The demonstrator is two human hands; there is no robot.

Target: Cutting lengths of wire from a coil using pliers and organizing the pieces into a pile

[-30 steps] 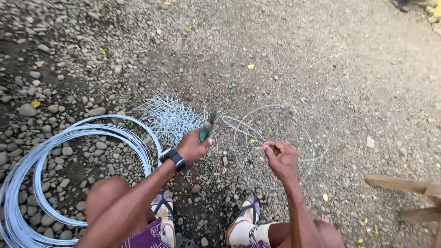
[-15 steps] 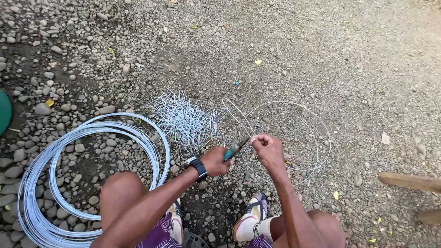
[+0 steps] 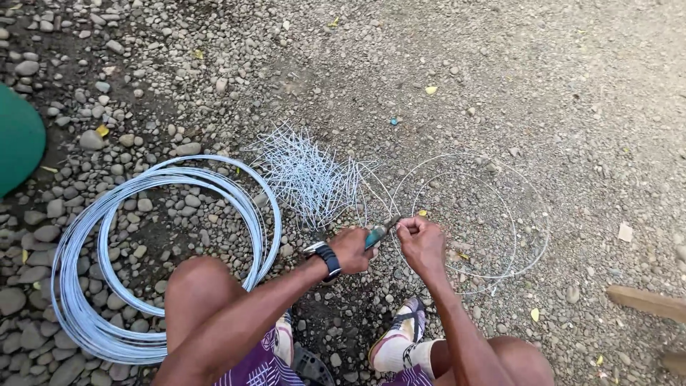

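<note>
Now the wire [image 3: 400, 220] sits pinched between right hand [image 3: 421, 245] and left-hand [image 3: 354, 250] pliers [image 3: 379, 232].

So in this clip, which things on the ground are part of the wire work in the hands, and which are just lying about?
In use:
- left hand gripping teal-handled pliers
- right hand pinching the thin loose wire loop
- pile of short cut wire pieces
- big coil of grey wire

Lying about:
- green rounded object at the left edge
- wooden piece
- small blue scrap
</note>
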